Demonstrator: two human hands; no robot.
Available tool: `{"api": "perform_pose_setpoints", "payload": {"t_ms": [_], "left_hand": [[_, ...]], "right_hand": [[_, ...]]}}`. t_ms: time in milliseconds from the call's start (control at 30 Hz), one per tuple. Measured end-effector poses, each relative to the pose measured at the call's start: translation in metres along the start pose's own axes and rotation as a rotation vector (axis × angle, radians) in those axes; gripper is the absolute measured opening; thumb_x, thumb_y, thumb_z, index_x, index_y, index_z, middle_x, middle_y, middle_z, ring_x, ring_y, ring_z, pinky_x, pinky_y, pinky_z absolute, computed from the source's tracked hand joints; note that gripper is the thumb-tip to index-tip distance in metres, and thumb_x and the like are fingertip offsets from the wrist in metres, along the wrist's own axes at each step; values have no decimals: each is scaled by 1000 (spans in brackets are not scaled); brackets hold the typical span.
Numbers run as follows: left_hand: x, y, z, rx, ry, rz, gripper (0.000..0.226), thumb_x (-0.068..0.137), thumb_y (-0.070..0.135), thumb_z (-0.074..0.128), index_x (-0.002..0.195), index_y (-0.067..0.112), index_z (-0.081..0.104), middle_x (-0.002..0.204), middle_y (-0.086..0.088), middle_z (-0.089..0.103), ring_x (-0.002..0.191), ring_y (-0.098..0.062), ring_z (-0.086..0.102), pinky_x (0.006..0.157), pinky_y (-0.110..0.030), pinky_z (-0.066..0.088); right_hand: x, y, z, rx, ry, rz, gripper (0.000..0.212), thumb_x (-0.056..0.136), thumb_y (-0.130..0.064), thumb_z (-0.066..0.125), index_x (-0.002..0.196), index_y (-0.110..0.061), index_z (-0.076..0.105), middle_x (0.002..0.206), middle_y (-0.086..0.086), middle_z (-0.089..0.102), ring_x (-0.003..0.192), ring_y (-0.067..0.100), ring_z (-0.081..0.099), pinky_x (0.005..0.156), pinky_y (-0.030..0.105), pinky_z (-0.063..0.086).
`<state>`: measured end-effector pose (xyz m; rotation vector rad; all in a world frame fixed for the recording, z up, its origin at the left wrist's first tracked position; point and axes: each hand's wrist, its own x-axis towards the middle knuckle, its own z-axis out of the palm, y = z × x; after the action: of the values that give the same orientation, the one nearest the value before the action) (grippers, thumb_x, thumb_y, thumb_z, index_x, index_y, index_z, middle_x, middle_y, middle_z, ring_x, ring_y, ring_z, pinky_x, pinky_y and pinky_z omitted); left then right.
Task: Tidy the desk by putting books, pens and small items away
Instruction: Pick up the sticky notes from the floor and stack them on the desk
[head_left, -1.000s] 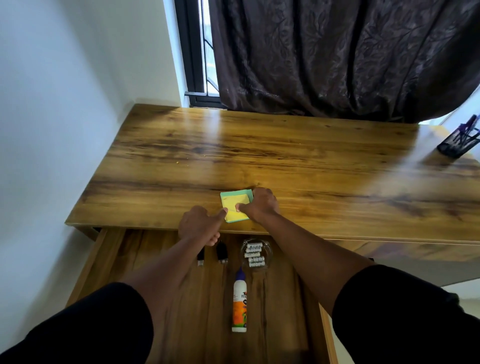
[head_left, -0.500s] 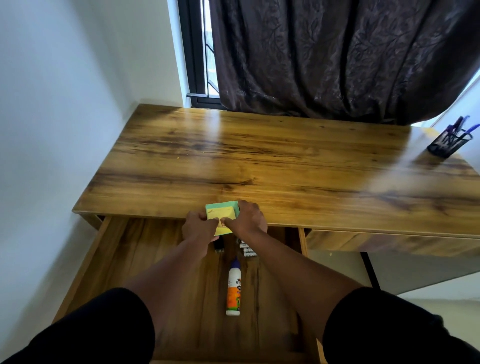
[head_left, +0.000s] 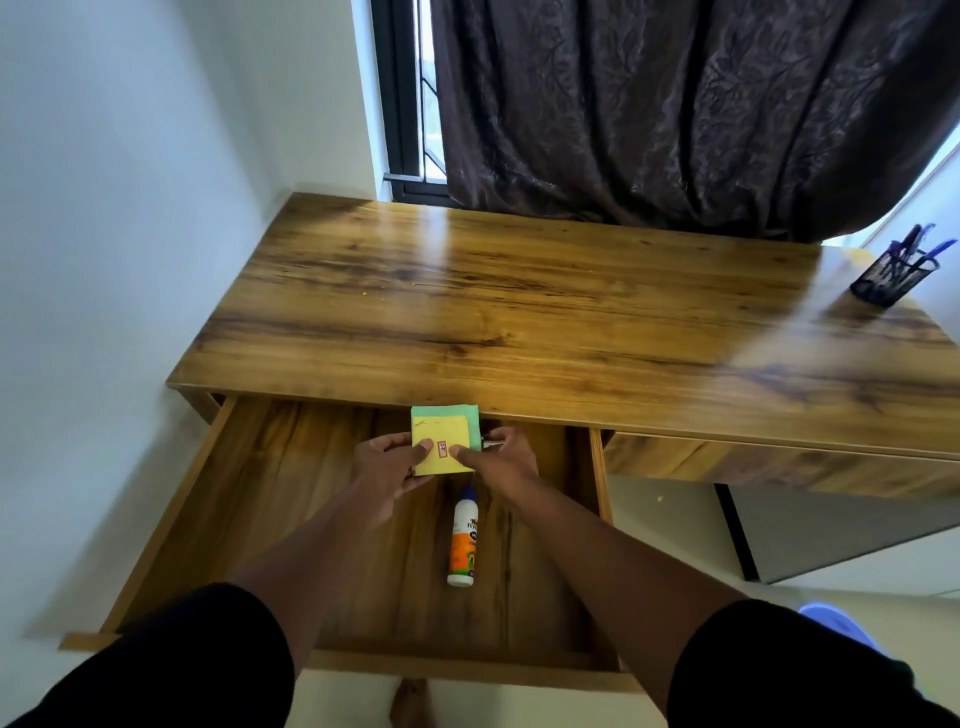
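Observation:
A small stack of sticky notes (head_left: 441, 431), yellow on top and green beneath, is held over the open drawer (head_left: 171, 525) just below the desk's front edge. My left hand (head_left: 387, 467) grips its left side and my right hand (head_left: 501, 460) grips its right side, thumbs on top. A glue bottle (head_left: 462, 543) with an orange label lies in the drawer below the notes. Other small items in the drawer are mostly hidden behind my hands.
The wooden desk (head_left: 519, 312) stands against a white wall on the left. A black mesh pen holder (head_left: 891, 278) with blue pens stands at its far right corner. A dark curtain (head_left: 675, 104) hangs behind. A closed drawer front (head_left: 779, 462) sits to the right.
Both hands have lifted the sticky notes off the desk top and brought them toward me over the open drawer. The view has tilted down, showing more of the drawer.

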<state>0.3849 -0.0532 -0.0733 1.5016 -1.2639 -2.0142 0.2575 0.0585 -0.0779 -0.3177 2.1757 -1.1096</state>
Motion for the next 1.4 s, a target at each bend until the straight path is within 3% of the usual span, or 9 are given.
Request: {"api": "perform_pose_setpoints", "payload": {"t_ms": [67,167,333,400,500,567,867,1233,1400], "left_hand": [[-4,-8,-11,-1,-58,-20,27,87,7,78,110,14,65,113,-17,74,97,-28,75,73,-38,64],[-6,-19,-32,0,-72,-65,38,85,7,80,119,9,64,112,-18,75,97,-30,75,74,-42,64],[-11,-38,-69,68,-21,-114,43,83,2,80,121,6,62,115,-20,72,102,-34,73,81,-49,64],[-9,-43,-80,109,18,-142,43,81,0,81,121,5,63,115,-21,72,103,-36,72,80,-51,64],[1,-51,-93,195,60,-177,46,79,1,83,121,4,65,113,-21,73,101,-35,73,77,-53,64],[8,-56,-99,273,90,-180,47,78,3,86,121,5,67,112,-19,74,100,-32,74,76,-53,64],[21,-62,-106,710,173,-41,41,79,23,89,115,11,74,108,-8,77,84,-20,75,72,-40,65],[21,-63,-104,941,247,38,36,78,33,89,105,13,78,104,-5,78,83,-18,74,67,-29,60],[15,-60,-99,1008,247,124,33,79,32,88,104,19,71,109,-2,76,91,-18,73,53,-19,43]], "right_hand": [[-3,4,1,23,-46,10,70,75,-35,93,130,-26,51,127,-2,63,109,17,69,84,38,64],[-10,8,13,-30,-105,13,69,77,-27,92,133,-21,53,126,2,66,108,21,70,82,41,65],[-32,24,46,-207,-177,-67,55,83,-26,87,126,-21,53,123,3,68,104,18,71,67,25,62],[-36,30,62,-237,-184,-78,56,84,-24,86,130,-18,55,128,4,68,111,19,69,73,25,61],[-40,35,81,-340,-164,-102,62,81,-30,88,132,-17,55,132,4,66,118,21,66,91,37,60],[-41,35,91,-398,-146,-120,69,80,-33,88,134,-14,51,133,6,64,122,24,63,95,40,58],[-36,34,108,-533,-158,-159,68,85,-33,83,138,-10,47,138,11,60,127,27,59,96,36,54],[-37,34,113,-617,-160,-189,63,88,-31,80,137,-10,47,137,10,62,123,26,64,90,33,57],[-39,34,112,-622,-156,-200,65,88,-32,80,138,-13,43,135,10,62,120,27,65,87,35,58]]}}
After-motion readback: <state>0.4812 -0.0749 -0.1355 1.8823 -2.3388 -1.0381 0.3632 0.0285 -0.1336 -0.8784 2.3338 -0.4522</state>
